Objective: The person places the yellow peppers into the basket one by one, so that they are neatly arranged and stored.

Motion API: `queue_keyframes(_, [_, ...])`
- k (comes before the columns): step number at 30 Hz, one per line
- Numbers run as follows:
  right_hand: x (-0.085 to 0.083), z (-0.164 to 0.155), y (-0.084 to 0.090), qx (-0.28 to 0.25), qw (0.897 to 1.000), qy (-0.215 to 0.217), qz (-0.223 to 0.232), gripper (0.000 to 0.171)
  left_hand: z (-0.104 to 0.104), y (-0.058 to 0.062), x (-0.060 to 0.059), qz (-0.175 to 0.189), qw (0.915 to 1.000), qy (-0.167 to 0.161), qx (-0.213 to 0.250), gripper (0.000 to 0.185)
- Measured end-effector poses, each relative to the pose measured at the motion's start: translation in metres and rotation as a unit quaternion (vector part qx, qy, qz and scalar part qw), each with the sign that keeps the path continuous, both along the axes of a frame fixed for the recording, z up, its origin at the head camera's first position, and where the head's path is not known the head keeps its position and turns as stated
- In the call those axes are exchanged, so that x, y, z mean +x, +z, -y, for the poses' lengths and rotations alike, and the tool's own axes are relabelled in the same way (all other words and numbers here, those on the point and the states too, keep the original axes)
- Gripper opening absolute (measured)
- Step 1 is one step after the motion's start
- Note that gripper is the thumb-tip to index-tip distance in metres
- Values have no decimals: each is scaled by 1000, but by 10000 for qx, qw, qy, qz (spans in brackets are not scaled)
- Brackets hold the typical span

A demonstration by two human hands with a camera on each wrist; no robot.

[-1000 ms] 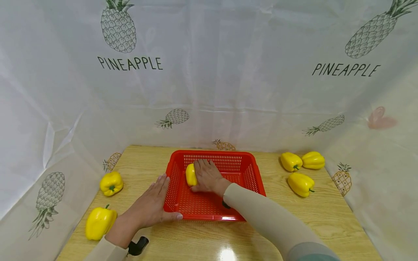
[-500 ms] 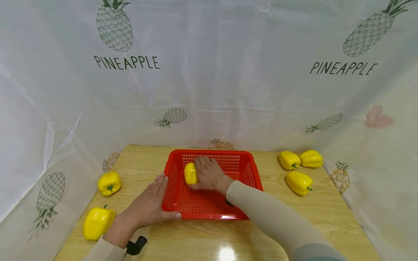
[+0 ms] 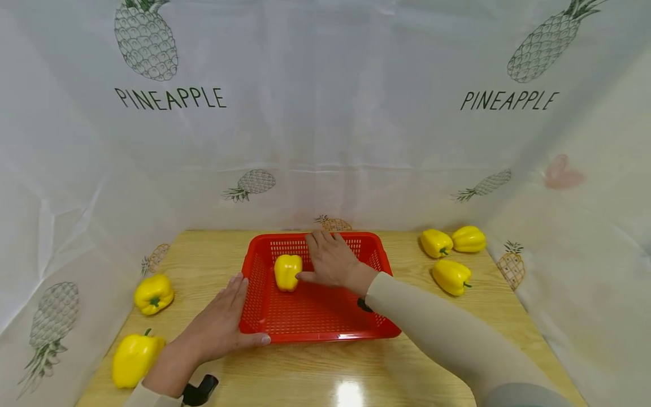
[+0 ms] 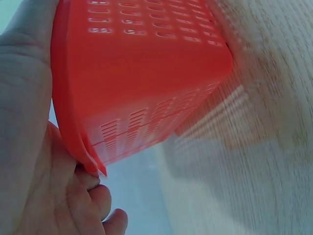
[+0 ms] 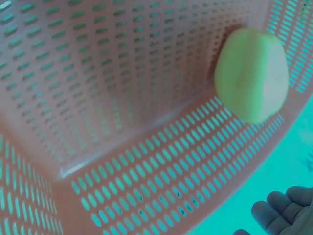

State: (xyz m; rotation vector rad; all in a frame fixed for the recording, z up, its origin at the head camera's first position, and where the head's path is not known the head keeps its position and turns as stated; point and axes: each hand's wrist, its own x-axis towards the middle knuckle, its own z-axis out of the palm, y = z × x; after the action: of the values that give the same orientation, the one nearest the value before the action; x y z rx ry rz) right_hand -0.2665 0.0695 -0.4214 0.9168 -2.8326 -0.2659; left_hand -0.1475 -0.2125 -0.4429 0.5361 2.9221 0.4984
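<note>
Both hands are bare, with no gloves or rings showing. The right hand (image 3: 333,262) comes out of a long, close-fitting beige sleeve (image 3: 437,330) that ends behind the knuckles at the wrist; further back from the fingers, near the elbow, the cloth turns to a grey-green band (image 3: 519,395). A small black piece (image 3: 364,306) shows under that wrist, just behind the fingers. The left hand (image 3: 216,325) has short, pale nails and the same beige cuff (image 3: 144,397) at the wrist. A black strap or mount (image 3: 199,390) sits just behind the left hand's fingers, beside the cuff.
</note>
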Motion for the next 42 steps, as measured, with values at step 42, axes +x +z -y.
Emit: queue_keyframes(42, [53,-286,-38,-825,9723,-1952,-985,66,-1,0,4,77,10000,15,61,137])
